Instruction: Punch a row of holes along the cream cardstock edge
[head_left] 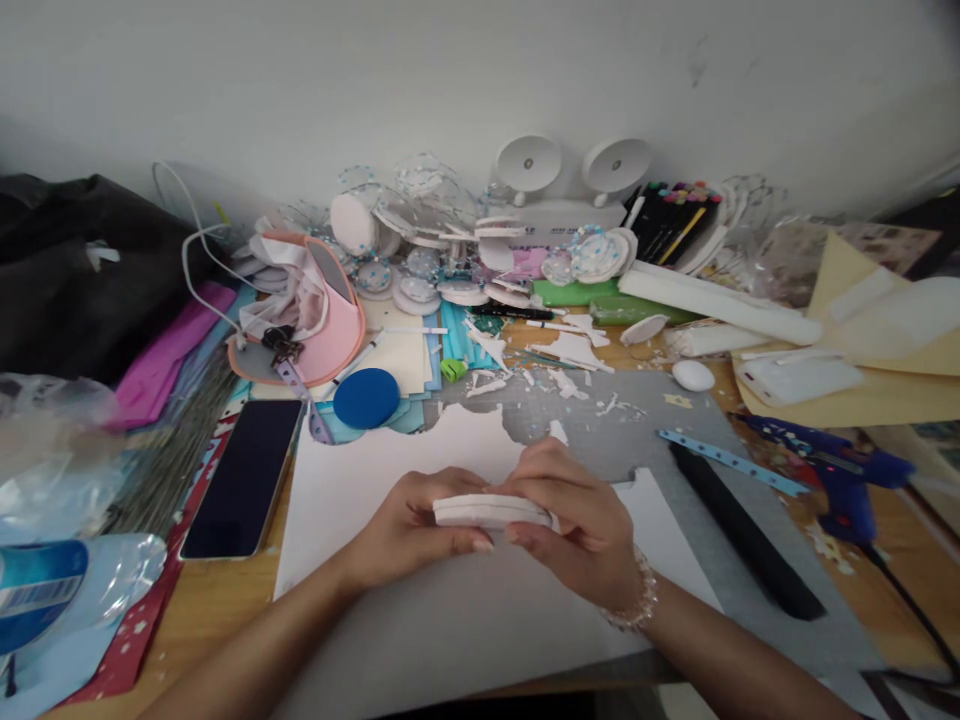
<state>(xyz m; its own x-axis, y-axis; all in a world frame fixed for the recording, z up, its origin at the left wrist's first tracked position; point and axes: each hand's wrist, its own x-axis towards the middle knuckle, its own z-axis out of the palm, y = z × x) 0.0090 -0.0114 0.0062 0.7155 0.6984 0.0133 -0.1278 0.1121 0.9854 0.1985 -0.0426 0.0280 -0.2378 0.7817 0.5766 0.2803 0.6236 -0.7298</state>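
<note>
Both hands meet over the middle of the desk and hold a white foam disc [491, 511] edge-on between them. My left hand [409, 525] grips its left end with thumb and curled fingers. My right hand [581, 520] wraps over its right end, a bead bracelet on the wrist. Under the hands lies a white foam sheet [352, 490] with round pieces cut from its far edge, resting on a grey cutting mat [675, 430].
A phone [244, 478] lies left, a blue foam circle [366, 397] and a pink visor [322, 300] beyond it. A black ruler [742, 530] and a blue glue gun [832, 470] lie right. Finished white discs, markers and scraps crowd the back by the wall.
</note>
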